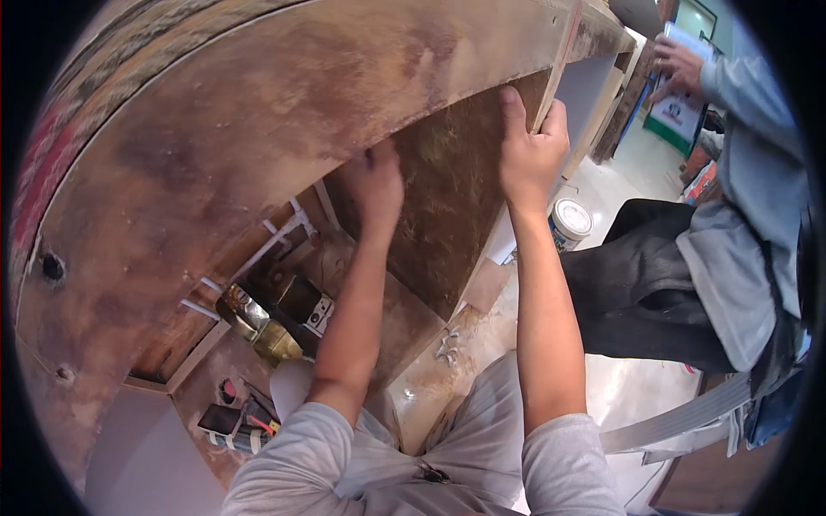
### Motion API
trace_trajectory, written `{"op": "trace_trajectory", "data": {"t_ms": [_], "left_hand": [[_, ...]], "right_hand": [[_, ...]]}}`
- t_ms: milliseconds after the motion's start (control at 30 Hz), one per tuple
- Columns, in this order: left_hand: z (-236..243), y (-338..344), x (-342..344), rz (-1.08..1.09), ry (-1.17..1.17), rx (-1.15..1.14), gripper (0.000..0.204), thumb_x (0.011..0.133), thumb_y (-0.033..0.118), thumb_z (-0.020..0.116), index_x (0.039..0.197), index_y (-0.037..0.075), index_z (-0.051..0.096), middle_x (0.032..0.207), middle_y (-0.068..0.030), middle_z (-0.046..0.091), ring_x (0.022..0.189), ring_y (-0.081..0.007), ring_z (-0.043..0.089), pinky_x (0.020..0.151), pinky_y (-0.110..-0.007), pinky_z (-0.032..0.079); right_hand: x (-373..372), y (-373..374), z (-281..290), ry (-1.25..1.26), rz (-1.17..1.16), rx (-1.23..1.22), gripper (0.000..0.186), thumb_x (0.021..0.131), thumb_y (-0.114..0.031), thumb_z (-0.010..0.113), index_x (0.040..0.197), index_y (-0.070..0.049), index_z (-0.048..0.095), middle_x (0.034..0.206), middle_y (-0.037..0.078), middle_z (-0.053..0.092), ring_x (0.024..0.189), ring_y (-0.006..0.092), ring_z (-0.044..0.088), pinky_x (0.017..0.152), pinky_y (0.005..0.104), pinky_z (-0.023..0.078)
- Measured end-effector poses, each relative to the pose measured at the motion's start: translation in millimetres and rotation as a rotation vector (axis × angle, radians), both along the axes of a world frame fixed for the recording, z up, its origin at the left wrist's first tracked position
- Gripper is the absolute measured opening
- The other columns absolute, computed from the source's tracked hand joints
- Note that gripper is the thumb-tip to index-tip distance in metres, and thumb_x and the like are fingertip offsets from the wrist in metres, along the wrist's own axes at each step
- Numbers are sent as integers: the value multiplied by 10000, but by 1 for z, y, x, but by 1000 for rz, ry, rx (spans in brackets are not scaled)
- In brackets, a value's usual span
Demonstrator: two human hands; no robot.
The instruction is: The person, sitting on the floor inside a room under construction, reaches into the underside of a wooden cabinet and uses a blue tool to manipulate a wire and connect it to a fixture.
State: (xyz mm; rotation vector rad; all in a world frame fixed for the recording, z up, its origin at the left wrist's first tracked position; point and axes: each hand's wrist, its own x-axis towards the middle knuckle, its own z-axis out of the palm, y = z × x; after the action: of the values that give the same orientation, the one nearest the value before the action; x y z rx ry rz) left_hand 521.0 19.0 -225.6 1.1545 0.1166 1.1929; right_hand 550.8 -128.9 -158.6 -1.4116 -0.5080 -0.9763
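My right hand grips the upright edge of a dark brown wooden board, thumb pointing up on its face. The board stands tilted beneath a large curved, mottled wooden top. My left hand is at the board's left part, just under the curved edge, its fingers bent and shadowed; what they hold is unclear. Below, inside the wooden structure, are white pipes and a metal fitting.
Tools in a holder lie at lower left. A white bucket stands right of the board. Close on my right is another person, one hand raised, beside black-covered material. A grey strip crosses the lower right.
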Motion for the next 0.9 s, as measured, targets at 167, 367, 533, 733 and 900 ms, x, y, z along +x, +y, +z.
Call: {"op": "trace_trajectory", "data": {"t_ms": [167, 367, 533, 733, 900], "left_hand": [[-17, -56, -11, 300, 100, 713, 387, 927, 244, 440, 1191, -38, 411, 1235, -189, 464, 1147, -276, 448, 985, -382, 307], [-38, -85, -5, 132, -6, 879, 656, 948, 273, 363, 1408, -64, 39, 1455, -255, 171, 1354, -378, 182, 1104, -429, 86], [-30, -85, -11, -64, -87, 581, 689, 942, 329, 370, 1403, -72, 52, 1454, -277, 126, 1352, -416, 141, 1092, -502, 103], [-34, -81, -7, 178, 64, 944, 665, 948, 354, 343, 1401, -69, 102, 1454, -262, 155, 1347, -427, 143, 1080, -532, 92], [-27, -74, -27, -126, -54, 632, 639, 937, 292, 421, 1386, -80, 161, 1432, -246, 247, 1341, -356, 233, 1083, -383, 200]], "right_hand": [[1, 1, -2, -4, 37, 18, 376, 785, -325, 708, 823, 8, 538, 695, 152, 633, 637, 226, 620, 615, 341, 474], [-3, 2, 0, 0, -5, -19, 357, 800, -306, 695, 845, 15, 544, 729, 151, 639, 664, 198, 605, 641, 333, 471], [4, -1, -2, -35, 33, 2, 349, 805, -297, 689, 859, 18, 550, 729, 143, 640, 669, 185, 600, 648, 331, 470], [3, 3, -1, -21, 46, 13, 357, 806, -306, 688, 860, 19, 551, 751, 146, 647, 685, 186, 606, 649, 323, 470], [6, -1, -4, -24, 35, 18, 389, 802, -341, 689, 865, 18, 555, 753, 145, 647, 685, 207, 615, 650, 327, 472]]}}
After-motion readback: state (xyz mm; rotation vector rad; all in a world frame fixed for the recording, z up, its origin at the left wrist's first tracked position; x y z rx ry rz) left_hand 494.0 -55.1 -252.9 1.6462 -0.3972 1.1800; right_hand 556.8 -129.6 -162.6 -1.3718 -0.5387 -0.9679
